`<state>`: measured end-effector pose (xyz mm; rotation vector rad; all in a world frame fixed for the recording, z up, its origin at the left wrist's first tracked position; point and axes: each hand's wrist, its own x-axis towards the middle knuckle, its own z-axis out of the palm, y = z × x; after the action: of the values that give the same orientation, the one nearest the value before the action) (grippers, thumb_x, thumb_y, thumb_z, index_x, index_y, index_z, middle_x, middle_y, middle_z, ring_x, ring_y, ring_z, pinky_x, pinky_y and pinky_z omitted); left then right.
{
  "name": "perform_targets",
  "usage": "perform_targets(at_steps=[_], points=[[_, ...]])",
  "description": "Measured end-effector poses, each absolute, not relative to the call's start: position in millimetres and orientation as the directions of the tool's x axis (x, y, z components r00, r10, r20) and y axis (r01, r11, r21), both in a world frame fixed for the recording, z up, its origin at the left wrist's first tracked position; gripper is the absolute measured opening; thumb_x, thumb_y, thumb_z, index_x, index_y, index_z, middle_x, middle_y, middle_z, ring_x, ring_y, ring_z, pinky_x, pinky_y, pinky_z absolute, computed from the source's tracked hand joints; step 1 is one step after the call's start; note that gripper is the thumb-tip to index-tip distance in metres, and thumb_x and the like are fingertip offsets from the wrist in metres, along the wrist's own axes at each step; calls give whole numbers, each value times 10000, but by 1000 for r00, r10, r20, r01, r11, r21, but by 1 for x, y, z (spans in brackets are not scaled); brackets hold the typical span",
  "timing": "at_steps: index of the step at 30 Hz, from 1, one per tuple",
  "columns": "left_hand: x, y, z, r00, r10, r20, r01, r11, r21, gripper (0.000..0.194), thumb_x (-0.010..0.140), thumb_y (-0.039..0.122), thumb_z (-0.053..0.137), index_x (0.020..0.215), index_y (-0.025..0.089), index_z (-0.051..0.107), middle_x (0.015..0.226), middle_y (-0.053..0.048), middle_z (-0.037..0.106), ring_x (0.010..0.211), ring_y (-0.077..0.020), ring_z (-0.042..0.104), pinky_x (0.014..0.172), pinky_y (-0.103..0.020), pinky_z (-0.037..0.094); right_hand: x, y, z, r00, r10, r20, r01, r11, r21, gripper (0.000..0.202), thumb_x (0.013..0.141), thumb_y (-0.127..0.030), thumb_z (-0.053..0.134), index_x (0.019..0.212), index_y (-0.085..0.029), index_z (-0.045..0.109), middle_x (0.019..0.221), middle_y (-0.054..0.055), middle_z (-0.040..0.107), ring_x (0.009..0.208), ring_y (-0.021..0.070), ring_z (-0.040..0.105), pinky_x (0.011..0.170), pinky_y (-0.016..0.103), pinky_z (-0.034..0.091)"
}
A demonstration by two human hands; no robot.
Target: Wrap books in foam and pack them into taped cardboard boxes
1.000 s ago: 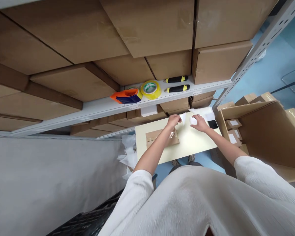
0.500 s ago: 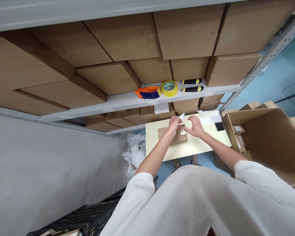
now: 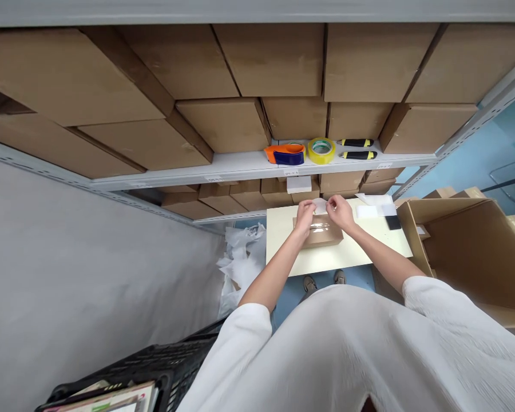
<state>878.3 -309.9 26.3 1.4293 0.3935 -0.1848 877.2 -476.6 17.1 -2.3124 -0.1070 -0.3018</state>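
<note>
A small cardboard box (image 3: pixel 324 238) with clear tape over its top lies on the cream table board (image 3: pixel 311 264). Above its far edge, a small white paper label (image 3: pixel 320 206) spans the gap between my hands. My left hand (image 3: pixel 304 217) pinches the left side of the label, fingers closed. At the other side, my right hand (image 3: pixel 340 213) is closed on the label's right edge with thumb and fingertips. The fingers partly cover the label, and any print on it is too small to see.
On the shelf ahead sit an orange-and-blue tape dispenser (image 3: pixel 285 154), a yellow tape roll (image 3: pixel 321 150) and two cutters (image 3: pixel 359 155). White sheets (image 3: pixel 375 209) and a black pad (image 3: pixel 393 222) lie at the table's right. A large open carton (image 3: pixel 467 252) stands right; a black crate (image 3: pixel 171 366) is lower left.
My right hand has moved in toward my left and closed on the label, which was held by the left hand alone. The view has turned slightly.
</note>
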Motion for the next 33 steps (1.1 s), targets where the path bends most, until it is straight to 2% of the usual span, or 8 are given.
perform_targets(at_steps=[3, 5, 8, 12, 18, 21, 28, 33], points=[[875, -286, 16, 913, 217, -345, 341, 57, 938, 306, 881, 199, 768, 1132, 258, 604, 1292, -79, 702, 1235, -223, 675, 1065, -347, 512, 883, -472, 15, 985, -157, 76, -10, -488, -873, 250, 927, -511, 602, 893, -265, 575, 875, 33, 676, 807, 218, 599, 783, 351, 511], [875, -273, 9, 888, 266, -376, 388, 10, 922, 266, 910, 208, 758, 1114, 246, 592, 1303, -97, 697, 1223, -222, 676, 1077, -351, 507, 886, -470, 13, 980, -198, -5, -80, -372, -925, 341, 868, -595, 653, 872, -266, 566, 839, 24, 660, 785, 208, 591, 764, 343, 518], [876, -261, -1, 858, 268, -439, 458, -10, 889, 214, 943, 254, 753, 1078, 237, 588, 1220, -91, 720, 1162, -218, 700, 1031, -344, 525, 889, -468, 9, 976, -207, -62, -118, -270, -956, 444, 779, -677, 717, 842, -266, 560, 790, 9, 624, 763, 198, 579, 733, 334, 513], [879, -257, -9, 854, 230, -467, 477, 14, 879, 182, 950, 236, 740, 1062, 231, 596, 1081, -57, 730, 1042, -189, 718, 960, -314, 538, 887, -466, 6, 976, -170, -136, -167, -184, -969, 522, 707, -730, 774, 822, -265, 567, 733, -13, 595, 712, 180, 553, 673, 320, 489], [877, -257, -16, 878, 178, -444, 445, 36, 895, 262, 902, 196, 738, 1100, 238, 572, 880, 18, 676, 826, -163, 671, 836, -287, 520, 881, -471, -2, 970, -140, -199, -218, -136, -966, 470, 708, -657, 814, 827, -248, 615, 727, -23, 617, 700, 163, 563, 681, 311, 507], [870, -255, -21, 900, 164, -403, 415, -47, 908, 281, 882, 183, 733, 1094, 251, 562, 832, 36, 679, 827, -171, 675, 876, -298, 512, 874, -477, -12, 963, -169, -211, -241, -180, -954, 385, 732, -586, 790, 822, -243, 639, 717, -25, 626, 698, 166, 569, 683, 310, 510], [840, -253, -39, 933, 177, -313, 358, -383, 851, 248, 889, 182, 741, 1032, 301, 577, 852, 14, 735, 961, -258, 736, 928, -353, 500, 851, -488, -38, 934, -212, -287, -355, -495, -793, 77, 779, -316, 666, 766, -248, 698, 813, 17, 758, 816, 227, 698, 820, 345, 557], [828, -255, -45, 949, 144, -279, 313, -505, 804, 228, 913, 187, 720, 1061, 315, 603, 943, -14, 778, 1076, -298, 746, 1031, -400, 480, 845, -484, -49, 936, -193, -296, -346, -661, -666, 113, 840, -227, 634, 802, -254, 737, 916, 51, 811, 932, 260, 747, 833, 334, 560]])
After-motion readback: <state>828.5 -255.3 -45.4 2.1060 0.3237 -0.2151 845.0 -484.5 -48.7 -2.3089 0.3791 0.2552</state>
